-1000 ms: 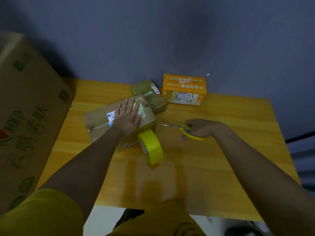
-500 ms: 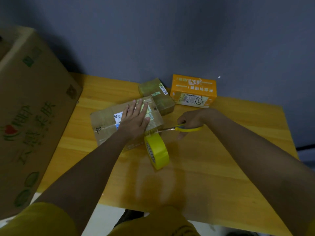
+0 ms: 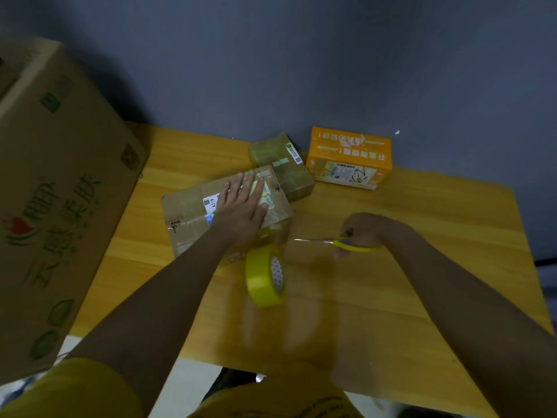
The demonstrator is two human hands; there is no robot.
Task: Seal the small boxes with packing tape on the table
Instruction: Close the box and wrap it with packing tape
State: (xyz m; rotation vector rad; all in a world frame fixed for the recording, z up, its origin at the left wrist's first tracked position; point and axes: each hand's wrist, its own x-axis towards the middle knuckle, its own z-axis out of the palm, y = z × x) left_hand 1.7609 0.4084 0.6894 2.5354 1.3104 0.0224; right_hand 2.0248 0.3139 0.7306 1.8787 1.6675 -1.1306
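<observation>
Right hand (image 3: 366, 230), grip curled round scissors (image 3: 343, 243), has withdrawn rightward; left hand (image 3: 241, 206) stays flat on box (image 3: 187, 212).

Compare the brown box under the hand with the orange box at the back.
The brown box is plain taped cardboard; the orange box is bright, printed card. The brown box has the left hand flat on top; the orange box stands untouched. The brown box lies nearer, the orange by the wall. Both carry labels.
</observation>
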